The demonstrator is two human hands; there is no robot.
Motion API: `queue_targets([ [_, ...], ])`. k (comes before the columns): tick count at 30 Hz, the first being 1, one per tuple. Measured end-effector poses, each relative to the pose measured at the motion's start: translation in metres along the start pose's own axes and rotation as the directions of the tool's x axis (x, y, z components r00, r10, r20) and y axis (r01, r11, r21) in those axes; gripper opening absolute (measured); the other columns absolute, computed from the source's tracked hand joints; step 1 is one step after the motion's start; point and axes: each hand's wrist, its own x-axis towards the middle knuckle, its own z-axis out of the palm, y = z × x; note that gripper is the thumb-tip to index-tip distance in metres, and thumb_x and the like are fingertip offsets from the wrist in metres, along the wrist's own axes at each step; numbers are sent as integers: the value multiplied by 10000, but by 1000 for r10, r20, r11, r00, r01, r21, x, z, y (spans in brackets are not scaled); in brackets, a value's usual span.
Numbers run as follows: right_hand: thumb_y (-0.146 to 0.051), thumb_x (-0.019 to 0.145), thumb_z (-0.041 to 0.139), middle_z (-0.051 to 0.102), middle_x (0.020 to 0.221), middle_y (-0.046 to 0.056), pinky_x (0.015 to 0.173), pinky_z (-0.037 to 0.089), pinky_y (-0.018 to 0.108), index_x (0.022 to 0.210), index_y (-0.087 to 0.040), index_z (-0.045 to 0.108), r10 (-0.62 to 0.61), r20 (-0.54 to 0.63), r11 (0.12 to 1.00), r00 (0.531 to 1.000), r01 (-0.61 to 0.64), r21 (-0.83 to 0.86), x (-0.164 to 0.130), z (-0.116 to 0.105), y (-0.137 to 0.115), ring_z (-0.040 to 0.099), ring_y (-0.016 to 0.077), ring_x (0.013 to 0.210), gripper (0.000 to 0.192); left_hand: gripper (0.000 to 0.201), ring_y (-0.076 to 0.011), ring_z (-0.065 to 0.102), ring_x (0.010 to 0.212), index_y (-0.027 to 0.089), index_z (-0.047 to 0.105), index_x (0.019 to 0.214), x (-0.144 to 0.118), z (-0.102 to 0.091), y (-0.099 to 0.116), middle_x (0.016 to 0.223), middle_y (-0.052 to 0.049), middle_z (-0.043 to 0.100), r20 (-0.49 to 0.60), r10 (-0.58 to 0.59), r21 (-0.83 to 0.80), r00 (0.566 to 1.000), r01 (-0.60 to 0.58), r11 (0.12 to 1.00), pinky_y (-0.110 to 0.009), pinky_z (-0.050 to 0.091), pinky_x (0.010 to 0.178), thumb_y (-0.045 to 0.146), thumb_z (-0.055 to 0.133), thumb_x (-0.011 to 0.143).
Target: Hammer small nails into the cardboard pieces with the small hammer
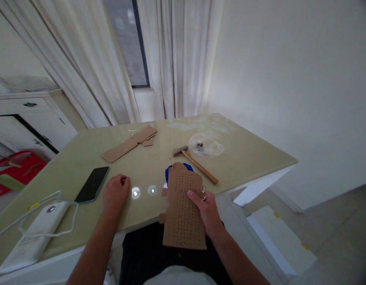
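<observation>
My right hand [209,211] grips a cardboard piece [183,215] punched with rows of small holes, thumb on top and the other fingers at its right edge and underneath. This piece hangs partly over the table's front edge, above my lap. Behind its upper end shows a blue object [168,173], mostly hidden. My left hand [114,192] rests on the table, fingers curled into a loose fist, with nothing visible in it. Beside it on the left lies a dark-screened phone [93,185]. Past the cardboard, a hammer [200,165] with a wooden handle lies on the table.
Torn cardboard strips [129,144] lie toward the back left of the table [248,158]. Behind the hammer is a clear plastic bag [211,147] with small dark pieces. A white device [37,233] and its cable lie front left. A white box [280,239] stands on the floor at right.
</observation>
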Motion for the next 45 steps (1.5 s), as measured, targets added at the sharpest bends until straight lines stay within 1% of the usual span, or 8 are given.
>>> queue_targets([
  [4, -557, 744, 1008, 846, 889, 102, 855, 647, 445, 1055, -152, 857, 30, 55, 999, 998, -32, 32, -8, 0, -7, 805, 291, 814, 533, 420, -359, 722, 988, 123, 739, 1108, -1, -1, 3, 1023, -188, 772, -17, 6, -26, 1000, -6, 1000, -448, 546, 905, 430, 468, 1014],
  [10, -538, 714, 1028, 850, 905, 104, 836, 658, 447, 1042, -158, 850, 85, 89, 990, 992, -95, 105, -26, 11, -7, 811, 295, 804, 532, 476, -402, 644, 1227, 98, 739, 1205, -10, -11, 16, 1248, -246, 735, -108, 103, -86, 989, -113, 990, -533, 455, 1154, 428, 444, 1030],
  [16, -550, 663, 1051, 838, 840, 86, 836, 663, 451, 969, -164, 828, 129, 79, 985, 988, -137, 103, -30, 17, -2, 814, 297, 785, 541, 362, -300, 700, 1007, 212, 783, 1135, -58, -17, 42, 1128, -126, 789, -74, 241, -260, 968, -252, 932, -450, 560, 1011, 452, 540, 1015],
  [20, -525, 614, 1078, 853, 899, 96, 829, 654, 414, 981, -162, 822, 169, 81, 980, 982, -177, 97, -35, 17, 3, 823, 291, 823, 576, 276, -276, 722, 1031, 244, 818, 1149, -116, -18, 64, 1202, -109, 786, 7, 404, -688, 915, -289, 666, -389, 618, 889, 359, 669, 947],
  [24, -507, 615, 1075, 859, 948, 113, 856, 646, 416, 1023, -150, 822, 234, 155, 960, 960, -253, 120, -40, 18, 6, 825, 288, 837, 598, 205, -271, 748, 1009, 266, 865, 917, -147, -25, 78, 1099, -104, 806, -17, 421, -808, 907, -261, 528, -364, 642, 858, 316, 670, 955],
  [28, -490, 631, 1068, 850, 894, 92, 840, 646, 409, 1001, -165, 818, 244, 187, 952, 951, -272, 139, -45, 20, 7, 823, 283, 811, 552, 170, -256, 757, 855, 266, 854, 807, -146, -34, 79, 934, -92, 811, -75, 361, -817, 929, -265, 513, -334, 638, 726, 283, 704, 886],
  [33, -507, 639, 1065, 846, 888, 85, 811, 647, 396, 999, -171, 815, 222, 152, 963, 963, -241, 120, -48, 20, 8, 822, 282, 813, 552, 155, -270, 766, 888, 256, 845, 823, -143, -37, 74, 961, -85, 822, -76, 301, -790, 951, -241, 564, -351, 649, 773, 206, 717, 753],
  [45, -523, 692, 1043, 855, 1003, 110, 881, 645, 431, 1038, -163, 813, 196, 161, 973, 967, -212, 87, -50, 17, 9, 819, 283, 873, 550, 222, -283, 766, 1014, 262, 840, 1052, -151, -37, 78, 1111, -115, 803, -99, 414, -840, 905, -299, 453, -370, 657, 840, 360, 649, 994],
])
